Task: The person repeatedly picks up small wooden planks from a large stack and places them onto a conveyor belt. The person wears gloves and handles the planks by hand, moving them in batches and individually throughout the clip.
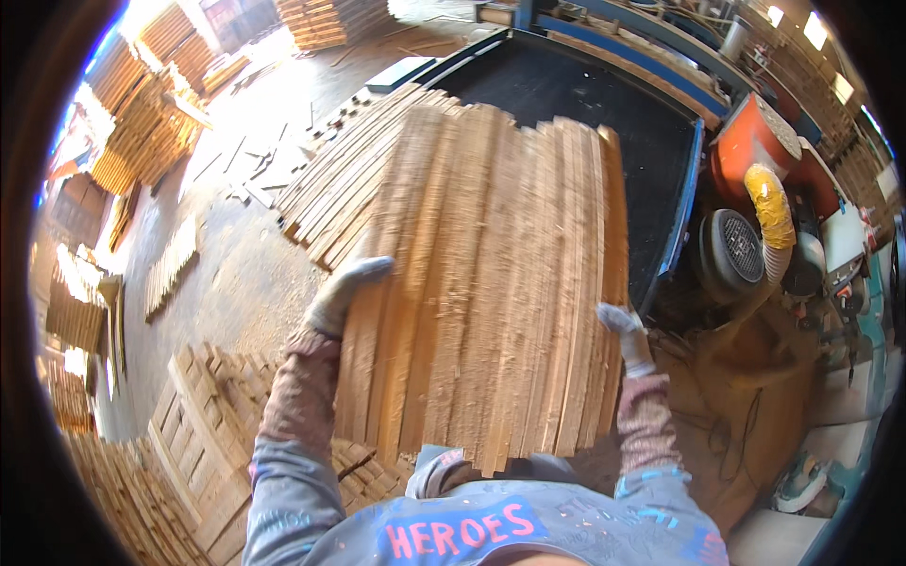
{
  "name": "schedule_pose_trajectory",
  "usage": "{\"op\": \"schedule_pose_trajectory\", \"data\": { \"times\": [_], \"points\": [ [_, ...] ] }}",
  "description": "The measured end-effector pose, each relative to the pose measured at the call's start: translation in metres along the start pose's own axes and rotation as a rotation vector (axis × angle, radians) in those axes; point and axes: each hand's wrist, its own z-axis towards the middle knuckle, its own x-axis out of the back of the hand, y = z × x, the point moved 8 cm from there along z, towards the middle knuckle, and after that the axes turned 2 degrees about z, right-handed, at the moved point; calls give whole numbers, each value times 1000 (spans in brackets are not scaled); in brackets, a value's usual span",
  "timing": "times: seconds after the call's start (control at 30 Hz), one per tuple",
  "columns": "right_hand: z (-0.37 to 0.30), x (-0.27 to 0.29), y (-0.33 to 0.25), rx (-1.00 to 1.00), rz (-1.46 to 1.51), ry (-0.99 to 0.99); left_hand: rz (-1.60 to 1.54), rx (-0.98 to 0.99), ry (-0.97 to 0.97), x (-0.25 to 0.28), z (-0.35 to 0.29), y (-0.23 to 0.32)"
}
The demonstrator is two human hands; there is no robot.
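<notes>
At the lower edge of the frame, a grey-blue top (pixel 566 495) with painted lettering fills the nearest space, its sleeves running up on both sides into brownish knitted cuffs. Just above it, in the middle of the frame, is a wide bundle of wooden slats (pixel 491 283), clasped between the two gloved hands. The left grip (pixel 347 294) holds the bundle's left side, thumb laid on the upper face, the other fingers hidden; the right grip (pixel 623 332) holds its right side, slightly lower in the frame. The bundle thus lies between both grips, reaching well beyond them toward the top. Its slats sit side by side, their long axis running nearly straight up the frame with a slight lean to the right; the near ends point at the chest, the far ends toward the top, and both are uneven. At lower left is stacked timber (pixel 203 443). Beyond the bundle, a row of pale slats (pixel 344 184) slants up to the right, next to a black surface (pixel 613 179) with blue edges. An orange machine (pixel 750 151) with a yellow-wrapped hose (pixel 771 209) stands at upper right, and tall lumber stacks (pixel 146 141) rise at upper left.
</notes>
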Motion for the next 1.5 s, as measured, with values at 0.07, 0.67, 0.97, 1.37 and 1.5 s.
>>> {"op": "schedule_pose_trajectory", "data": {
  "times": [0.07,0.67,0.97,1.37,1.5],
  "points": [
    [-45,56,30,16,-129,134,15,8,-341,-32,63,1],
    [33,25,-2,-31,-1107,792,1297,-468,131,-79,91,28],
    [66,20,-89,365,-1330,648,1226,-68,767,136,-289,31],
    [-166,-737,299,534,-991,-1719,837,823,2158,65,-802,-229],
    [-247,-851,420,437,-1281,-1672,981,792,2048,58,-771,-238]
  ]
}}
